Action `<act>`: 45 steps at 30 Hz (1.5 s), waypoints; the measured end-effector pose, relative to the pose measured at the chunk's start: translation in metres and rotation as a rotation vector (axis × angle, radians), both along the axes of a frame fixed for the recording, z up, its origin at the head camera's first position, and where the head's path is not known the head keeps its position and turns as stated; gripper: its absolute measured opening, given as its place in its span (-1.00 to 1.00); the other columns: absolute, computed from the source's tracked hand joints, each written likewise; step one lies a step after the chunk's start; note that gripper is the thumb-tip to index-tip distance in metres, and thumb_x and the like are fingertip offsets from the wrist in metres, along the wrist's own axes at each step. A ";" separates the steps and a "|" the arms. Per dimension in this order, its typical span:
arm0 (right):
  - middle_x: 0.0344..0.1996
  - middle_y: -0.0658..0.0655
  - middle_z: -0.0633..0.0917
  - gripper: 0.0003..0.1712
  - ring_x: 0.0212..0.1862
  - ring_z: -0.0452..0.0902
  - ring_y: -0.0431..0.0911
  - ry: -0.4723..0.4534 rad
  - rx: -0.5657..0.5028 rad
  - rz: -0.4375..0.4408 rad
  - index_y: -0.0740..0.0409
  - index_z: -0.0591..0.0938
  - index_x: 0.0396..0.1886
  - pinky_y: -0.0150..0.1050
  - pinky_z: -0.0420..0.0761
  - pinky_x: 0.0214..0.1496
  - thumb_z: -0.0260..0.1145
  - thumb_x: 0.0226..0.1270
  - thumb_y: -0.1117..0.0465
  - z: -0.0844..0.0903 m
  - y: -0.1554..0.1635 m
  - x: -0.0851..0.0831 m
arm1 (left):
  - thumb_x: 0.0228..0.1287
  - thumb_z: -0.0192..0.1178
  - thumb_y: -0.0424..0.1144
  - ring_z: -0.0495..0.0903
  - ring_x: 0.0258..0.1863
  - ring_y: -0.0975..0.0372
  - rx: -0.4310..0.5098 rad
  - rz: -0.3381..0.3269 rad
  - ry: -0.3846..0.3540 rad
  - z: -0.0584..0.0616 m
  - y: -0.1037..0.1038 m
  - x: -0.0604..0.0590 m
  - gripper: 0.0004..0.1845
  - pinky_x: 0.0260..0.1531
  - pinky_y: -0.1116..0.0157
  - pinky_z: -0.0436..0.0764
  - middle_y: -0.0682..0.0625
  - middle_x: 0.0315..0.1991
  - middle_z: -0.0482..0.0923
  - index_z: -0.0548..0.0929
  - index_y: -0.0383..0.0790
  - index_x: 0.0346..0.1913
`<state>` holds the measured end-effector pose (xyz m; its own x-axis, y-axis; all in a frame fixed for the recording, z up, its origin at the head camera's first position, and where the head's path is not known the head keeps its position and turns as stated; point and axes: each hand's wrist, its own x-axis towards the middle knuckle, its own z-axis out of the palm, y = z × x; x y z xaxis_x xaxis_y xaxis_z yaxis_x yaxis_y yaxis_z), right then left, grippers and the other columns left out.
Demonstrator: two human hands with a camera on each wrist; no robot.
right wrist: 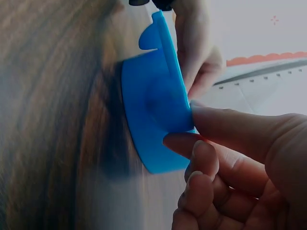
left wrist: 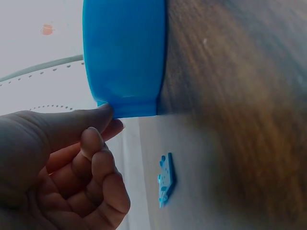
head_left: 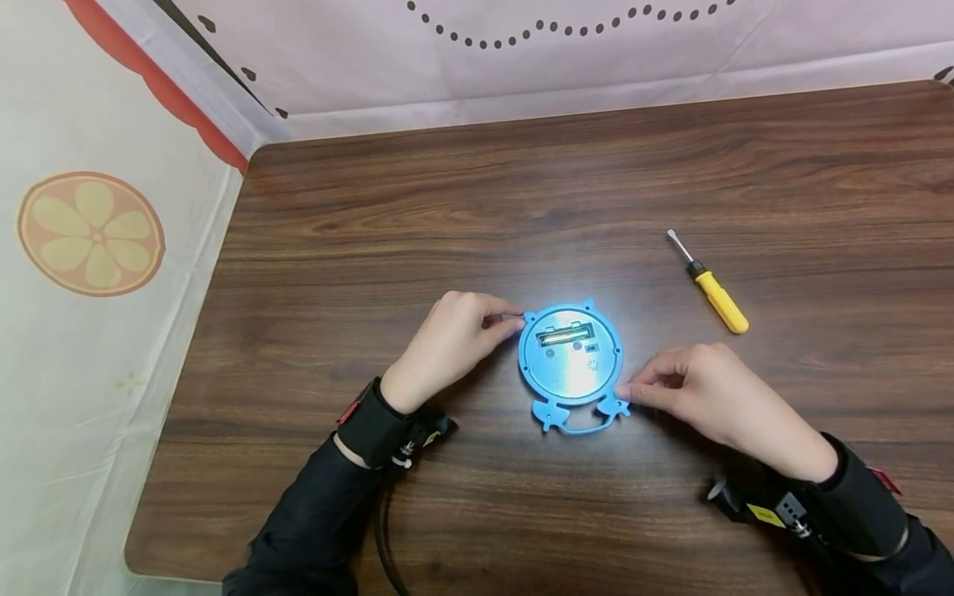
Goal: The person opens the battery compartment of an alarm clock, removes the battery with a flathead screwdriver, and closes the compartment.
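On wood-grain table [head_left: 373, 207]: both hands pinch round blue plastic clock [head_left: 570, 364], prob. rim.

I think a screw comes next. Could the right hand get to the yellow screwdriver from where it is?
Probably yes. The screwdriver lies alone on the table, up and right of the right hand, with bare wood between; the hand must first let go of the blue clock.

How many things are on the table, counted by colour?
Blue: 1, the round blue plastic toy, held at its edges by the left hand and right hand
Yellow: 1, the yellow-handled screwdriver
Total: 2
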<state>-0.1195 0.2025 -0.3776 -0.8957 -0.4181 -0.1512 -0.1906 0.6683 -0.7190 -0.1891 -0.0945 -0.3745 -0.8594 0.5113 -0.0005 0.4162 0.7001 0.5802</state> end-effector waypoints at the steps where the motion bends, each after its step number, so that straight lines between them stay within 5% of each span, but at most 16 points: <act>1: -0.44 -0.22 0.70 -0.81 -0.47 0.38 -0.28 0.003 -0.001 0.001 -0.15 0.79 -0.45 -0.35 0.37 -0.43 0.42 0.36 0.00 0.000 -0.001 0.002 | 0.43 0.28 -0.20 0.38 -0.59 0.31 0.002 0.000 0.002 0.000 0.000 0.000 -0.80 -0.50 0.35 0.40 0.06 -0.25 0.76 0.80 -0.17 -0.02; 12: -0.61 -0.25 0.55 -0.78 -0.56 0.27 -0.31 0.018 -0.021 0.031 -0.17 0.74 -0.54 -0.36 0.29 -0.52 0.45 0.34 0.03 -0.001 -0.008 0.011 | 0.44 0.27 -0.23 0.45 -0.54 0.33 0.032 -0.019 0.006 -0.002 0.005 0.000 -0.80 -0.47 0.36 0.45 0.05 -0.16 0.76 0.79 -0.17 0.00; 30: -0.49 -0.30 0.67 -0.88 -0.51 0.36 -0.34 0.039 -0.040 0.060 -0.20 0.79 -0.39 -0.36 0.38 -0.47 0.43 0.34 -0.03 0.000 -0.001 0.006 | 0.44 0.27 -0.14 0.34 -0.65 0.29 0.010 0.004 0.023 0.006 -0.001 0.005 -0.77 -0.58 0.33 0.32 0.13 -0.56 0.51 0.77 -0.16 0.00; 39: -0.60 -0.19 0.54 -0.78 -0.56 0.33 -0.28 0.089 0.034 -0.035 -0.01 0.80 -0.13 -0.34 0.28 -0.56 0.44 0.35 0.00 0.014 0.024 -0.003 | 0.37 0.32 0.01 0.30 -0.65 0.37 -0.018 -0.087 0.031 0.018 -0.008 0.034 -0.52 -0.58 0.37 0.33 0.20 -0.61 0.37 0.64 -0.16 0.23; 45: -0.51 -0.11 0.61 -0.71 -0.47 0.43 -0.21 0.190 0.126 -0.134 0.01 0.78 -0.11 -0.32 0.33 -0.48 0.46 0.31 -0.05 0.024 0.049 -0.018 | 0.27 0.38 0.10 0.22 -0.65 0.39 -0.066 -0.088 0.030 0.019 -0.008 0.059 -0.32 -0.60 0.40 0.24 0.20 -0.62 0.28 0.55 -0.18 0.34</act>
